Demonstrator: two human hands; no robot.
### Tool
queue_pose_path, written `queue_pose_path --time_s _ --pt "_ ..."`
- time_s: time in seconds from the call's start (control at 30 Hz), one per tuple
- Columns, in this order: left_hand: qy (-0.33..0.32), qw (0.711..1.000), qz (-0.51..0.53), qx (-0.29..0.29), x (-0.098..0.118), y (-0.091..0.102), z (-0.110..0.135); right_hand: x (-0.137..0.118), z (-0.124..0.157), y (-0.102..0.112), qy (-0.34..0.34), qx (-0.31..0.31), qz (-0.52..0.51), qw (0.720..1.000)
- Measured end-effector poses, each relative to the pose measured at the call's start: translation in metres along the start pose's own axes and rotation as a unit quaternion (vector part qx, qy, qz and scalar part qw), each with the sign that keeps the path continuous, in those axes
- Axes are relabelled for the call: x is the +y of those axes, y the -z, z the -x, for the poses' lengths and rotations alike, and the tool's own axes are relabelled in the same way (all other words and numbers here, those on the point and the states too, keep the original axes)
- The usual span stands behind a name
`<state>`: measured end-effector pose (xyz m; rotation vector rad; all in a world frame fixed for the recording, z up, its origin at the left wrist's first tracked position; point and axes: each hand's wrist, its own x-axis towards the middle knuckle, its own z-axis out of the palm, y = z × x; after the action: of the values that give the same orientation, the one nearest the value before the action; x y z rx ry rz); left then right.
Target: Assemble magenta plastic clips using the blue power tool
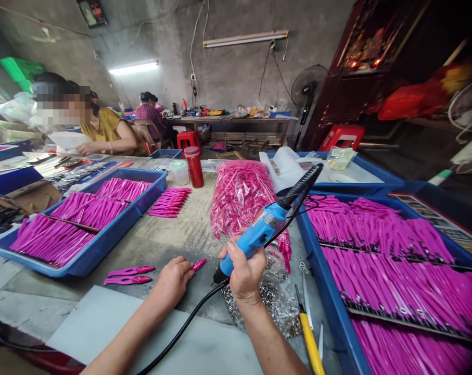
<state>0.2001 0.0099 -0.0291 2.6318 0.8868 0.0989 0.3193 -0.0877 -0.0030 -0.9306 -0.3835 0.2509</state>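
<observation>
My right hand (244,271) is wrapped round a blue electric screwdriver (264,229), its tip pointing down at the grey table and its black cord trailing toward me. My left hand (174,279) is closed on a small pink plastic piece (199,264) and holds it flat on the table beside the tool's tip. Two more pink pieces (128,275) lie to the left. Under my right wrist sits a clear bag of small metal parts (275,299).
A blue tray (114,229) of pink pieces stands at the left, another blue tray (333,307) at the right. A clear bag of pink pieces (239,195), a red bottle (195,166) and a yellow-handled tool (309,341) share the table. Two people sit further back.
</observation>
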Motion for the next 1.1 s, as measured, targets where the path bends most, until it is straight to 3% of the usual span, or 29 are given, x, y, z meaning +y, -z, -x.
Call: queue_pose_path --time_s 0.3,1.1 --pt "0.037 0.997 0.061 -0.020 0.000 0.015 -0.003 -0.003 -0.001 -0.001 0.009 0.003 -0.005 1.000" --pt "0.051 0.995 0.069 -0.049 -0.003 0.019 -0.007 0.001 -0.001 -0.001 -0.020 0.013 -0.019 1.000"
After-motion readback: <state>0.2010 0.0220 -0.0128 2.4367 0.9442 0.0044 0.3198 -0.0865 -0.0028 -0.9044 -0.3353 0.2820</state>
